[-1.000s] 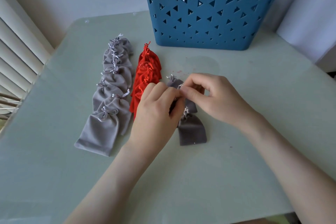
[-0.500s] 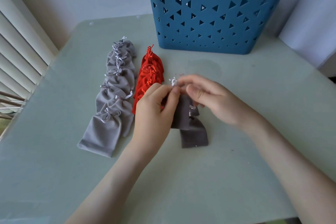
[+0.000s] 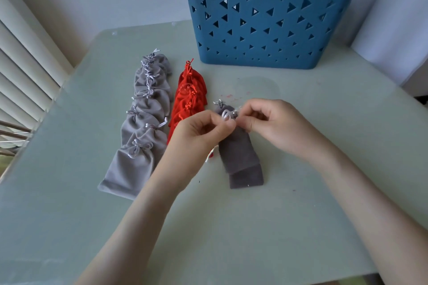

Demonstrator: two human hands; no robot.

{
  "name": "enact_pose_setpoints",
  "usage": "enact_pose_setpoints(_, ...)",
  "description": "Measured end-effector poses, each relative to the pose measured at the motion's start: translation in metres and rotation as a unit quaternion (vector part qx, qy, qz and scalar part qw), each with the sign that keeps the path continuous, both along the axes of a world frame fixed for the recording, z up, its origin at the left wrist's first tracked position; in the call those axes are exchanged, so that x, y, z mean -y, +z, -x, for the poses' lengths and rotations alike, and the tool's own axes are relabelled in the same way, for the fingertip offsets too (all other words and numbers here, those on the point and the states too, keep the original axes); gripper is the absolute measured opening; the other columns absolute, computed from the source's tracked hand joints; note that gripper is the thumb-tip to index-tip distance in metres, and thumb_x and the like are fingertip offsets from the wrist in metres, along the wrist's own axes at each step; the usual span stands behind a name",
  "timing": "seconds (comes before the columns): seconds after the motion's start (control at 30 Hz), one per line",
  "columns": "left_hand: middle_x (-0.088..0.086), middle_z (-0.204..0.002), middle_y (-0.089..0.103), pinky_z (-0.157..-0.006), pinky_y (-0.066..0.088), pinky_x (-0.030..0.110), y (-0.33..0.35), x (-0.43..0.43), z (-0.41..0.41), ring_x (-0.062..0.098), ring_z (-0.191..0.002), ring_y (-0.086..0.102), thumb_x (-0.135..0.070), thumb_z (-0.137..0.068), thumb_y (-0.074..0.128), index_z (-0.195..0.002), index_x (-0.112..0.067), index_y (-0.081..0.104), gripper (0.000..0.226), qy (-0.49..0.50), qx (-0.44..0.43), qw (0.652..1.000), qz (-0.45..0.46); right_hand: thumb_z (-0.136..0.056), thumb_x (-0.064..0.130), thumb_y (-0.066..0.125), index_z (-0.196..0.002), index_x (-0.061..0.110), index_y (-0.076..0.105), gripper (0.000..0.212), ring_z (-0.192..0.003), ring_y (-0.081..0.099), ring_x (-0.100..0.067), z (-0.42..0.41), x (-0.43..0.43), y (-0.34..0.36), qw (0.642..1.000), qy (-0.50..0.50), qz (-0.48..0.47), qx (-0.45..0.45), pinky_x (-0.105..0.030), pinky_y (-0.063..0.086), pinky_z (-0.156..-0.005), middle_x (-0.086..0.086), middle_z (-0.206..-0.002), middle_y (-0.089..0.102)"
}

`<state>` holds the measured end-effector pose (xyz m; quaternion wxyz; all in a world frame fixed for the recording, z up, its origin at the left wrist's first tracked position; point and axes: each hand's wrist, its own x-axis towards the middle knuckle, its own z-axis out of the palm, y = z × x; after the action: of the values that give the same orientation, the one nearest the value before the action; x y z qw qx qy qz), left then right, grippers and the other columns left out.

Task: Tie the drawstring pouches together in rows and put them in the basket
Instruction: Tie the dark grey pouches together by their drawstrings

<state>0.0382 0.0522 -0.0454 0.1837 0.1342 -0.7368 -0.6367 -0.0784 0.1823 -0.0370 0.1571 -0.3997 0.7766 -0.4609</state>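
Dark grey pouches (image 3: 240,157) lie under both hands. In the last half second the silver cord (image 3: 226,115) opened into a loop, with the left hand (image 3: 196,132) and right hand (image 3: 275,125) each pinching it, so the knot's probably halfway. The red row (image 3: 190,99) sits just beside the left hand, while the right hand has table (image 3: 347,104) room toward the basket (image 3: 266,37).

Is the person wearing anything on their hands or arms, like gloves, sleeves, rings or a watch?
Nothing shows. The left hand and right hand are bare, with no gloves or rings in view. The left forearm and right forearm are uncovered to the frame's edge: no sleeve, watch or bracelet visible.
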Motion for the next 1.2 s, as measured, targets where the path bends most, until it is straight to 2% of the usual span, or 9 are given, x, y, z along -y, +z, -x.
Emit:
enact_pose_setpoints(0.1,-0.009,-0.056,0.048,-0.053,0.032,0.018,-0.007,-0.005,0.003,0.004,-0.052,0.039,-0.017,-0.09,0.064,-0.07,-0.011,0.059,0.022,0.085,-0.012,0.983,0.159,-0.087,0.027,0.066,-0.075,0.013,0.065,0.018,-0.056,0.046,-0.001,-0.005,0.006,-0.003,0.995,-0.065,-0.011,-0.069,-0.014,0.037,-0.057,0.005,-0.063,0.059)
enact_pose_setpoints(0.27,0.002,-0.068,0.059,-0.058,0.045,0.027,-0.019,-0.007,0.008,0.011,-0.058,0.052,-0.024,-0.09,0.057,-0.08,-0.014,0.067,0.017,0.17,-0.061,0.94,0.291,-0.093,0.026,0.059,-0.07,0.02,0.059,0.025,-0.059,0.044,0.002,-0.005,0.009,-0.006,0.996,-0.067,0.053,0.038,-0.017,0.034,-0.061,0.016,-0.059,0.052)
enact_pose_setpoints(0.57,-0.001,-0.067,0.051,-0.057,0.044,0.038,-0.025,-0.004,0.009,0.02,-0.062,0.049,-0.018,-0.093,0.051,-0.073,-0.007,0.061,0.025,0.181,-0.046,0.915,0.359,-0.086,0.027,0.056,-0.083,0.017,0.063,0.012,-0.095,0.048,-0.006,-0.018,0.023,-0.018,0.992,-0.046,0.109,-0.042,-0.007,0.031,-0.078,0.014,-0.082,0.057)
enact_pose_setpoints(0.63,0.002,-0.063,0.053,-0.057,0.044,0.039,-0.021,-0.006,0.008,0.02,-0.06,0.049,-0.02,-0.096,0.051,-0.07,-0.008,0.058,0.03,0.172,-0.019,0.938,0.302,-0.087,0.024,0.058,-0.082,0.013,0.063,0.014,-0.089,0.049,-0.006,-0.019,0.023,-0.018,0.986,-0.031,0.13,-0.102,-0.013,0.035,-0.08,0.015,-0.08,0.057)
enact_pose_setpoints(0.73,-0.007,-0.056,0.052,-0.054,0.04,0.021,-0.007,-0.007,0.006,0.008,-0.054,0.042,-0.016,-0.096,0.054,-0.07,-0.013,0.059,0.026,0.125,-0.022,0.992,0.025,-0.087,0.029,0.056,-0.08,0.012,0.061,0.02,-0.081,0.049,-0.007,-0.011,0.02,-0.019,0.971,-0.024,0.117,-0.209,-0.031,0.039,-0.082,0.016,-0.077,0.053)
enact_pose_setpoints(0.87,-0.005,-0.06,0.056,-0.055,0.041,0.013,0.003,-0.005,0.005,0.003,-0.052,0.047,-0.01,-0.088,0.055,-0.076,-0.006,0.056,0.013,-0.008,-0.038,0.976,-0.214,-0.087,0.03,0.056,-0.078,0.014,0.061,0.019,-0.079,0.049,-0.009,-0.001,0.015,-0.017,0.966,-0.042,0.081,-0.243,-0.039,0.039,-0.079,0.014,-0.075,0.053)
enact_pose_setpoints(0.93,-0.005,-0.059,0.057,-0.053,0.039,0.013,0.003,-0.006,0.004,0.004,-0.051,0.047,-0.013,-0.085,0.056,-0.074,-0.007,0.056,0.013,-0.047,-0.014,0.982,-0.185,-0.088,0.024,0.06,-0.077,0.012,0.061,0.017,-0.079,0.051,-0.008,-0.001,0.013,-0.016,0.977,-0.051,0.066,-0.194,-0.031,0.04,-0.078,0.009,-0.074,0.056)
enact_pose_setpoints(1.07,-0.007,-0.059,0.059,-0.05,0.036,0.014,-0.001,-0.003,0.003,0.005,-0.05,0.046,-0.012,-0.089,0.057,-0.072,-0.01,0.06,0.017,-0.051,0.035,0.994,-0.092,-0.09,0.027,0.056,-0.068,0.012,0.054,0.027,-0.068,0.046,-0.006,-0.005,0.011,-0.009,0.986,-0.029,0.118,0.116,-0.019,0.036,-0.069,0.007,-0.063,0.052)
enact_pose_setpoints(1.2,-0.008,-0.059,0.054,-0.052,0.03,0.021,-0.005,0.0,0.004,0.006,-0.051,0.039,-0.016,-0.095,0.052,-0.071,-0.012,0.062,0.026,-0.012,0.031,0.997,-0.071,-0.085,0.025,0.052,-0.066,0.013,0.057,0.023,-0.082,0.049,-0.02,-0.005,0.012,-0.007,0.949,0.038,0.194,0.244,-0.031,0.037,-0.081,-0.012,-0.079,0.055)
